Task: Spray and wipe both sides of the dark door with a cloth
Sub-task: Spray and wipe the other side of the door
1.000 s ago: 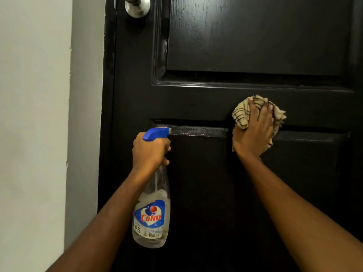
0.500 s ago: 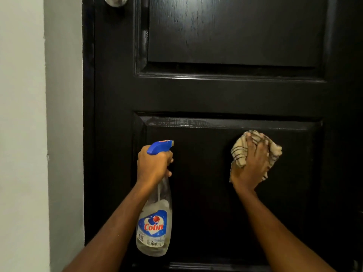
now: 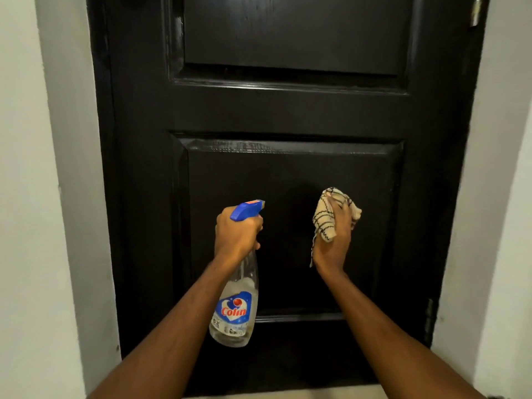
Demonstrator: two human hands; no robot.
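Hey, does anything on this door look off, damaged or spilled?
Only one thing: a pale, streaky patch runs along the top bevel of the lower panel of the dark door, duller than the glossy paint around it; residue or wear, I cannot tell. The spray bottle and cloth look normal.

Dim, soft indoor light here — the dark door [image 3: 288, 116] swallows most of it, with only faint sheen along its panel mouldings. The walls [image 3: 26, 197] look pale and even. The wide-angle lens bows the door's edges — detail is slightly soft throughout.
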